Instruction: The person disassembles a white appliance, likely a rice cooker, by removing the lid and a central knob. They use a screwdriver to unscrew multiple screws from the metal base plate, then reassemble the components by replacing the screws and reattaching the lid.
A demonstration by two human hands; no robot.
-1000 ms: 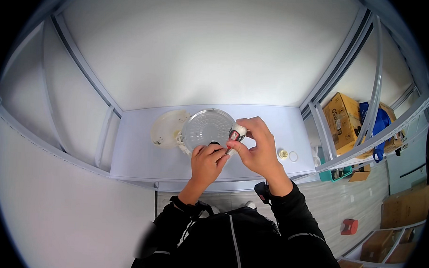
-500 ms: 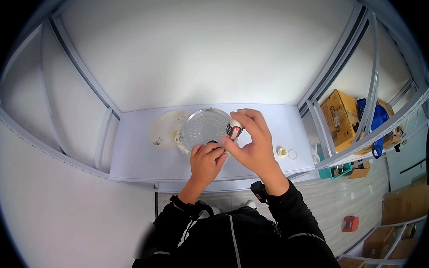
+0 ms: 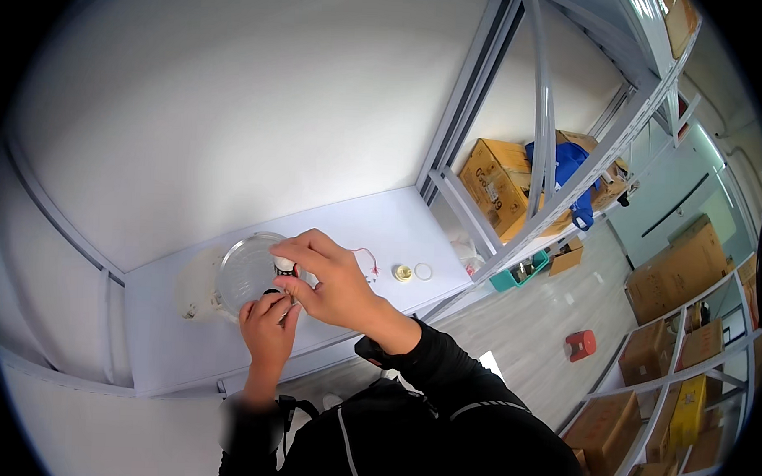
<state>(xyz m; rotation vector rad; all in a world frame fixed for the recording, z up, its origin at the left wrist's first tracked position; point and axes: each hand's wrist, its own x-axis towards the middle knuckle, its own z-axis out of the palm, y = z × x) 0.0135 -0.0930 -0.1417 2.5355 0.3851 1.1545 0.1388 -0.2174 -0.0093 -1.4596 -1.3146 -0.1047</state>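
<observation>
Where both hands [image 3: 267, 325] [image 3: 336, 288] nearly meet, the right pinches a white-topped bottle [image 3: 284, 266].

Got a disc [image 3: 242, 271] on the table [image 3: 382, 217], plus a plate [image 3: 195, 288] just left of it. Got the right hand [image 3: 339, 287] around a bottle [image 3: 286, 268] by the disc's right side, with the left hand [image 3: 266, 329] nearer and leftward. Going right, got wires [image 3: 373, 261], then a cup [image 3: 403, 273], then a ring [image 3: 431, 272] beside that. Past the table's right end, got a box [image 3: 493, 187], a bag [image 3: 568, 169] right of it, and a stool [image 3: 579, 346] on the floor [image 3: 550, 315].
</observation>
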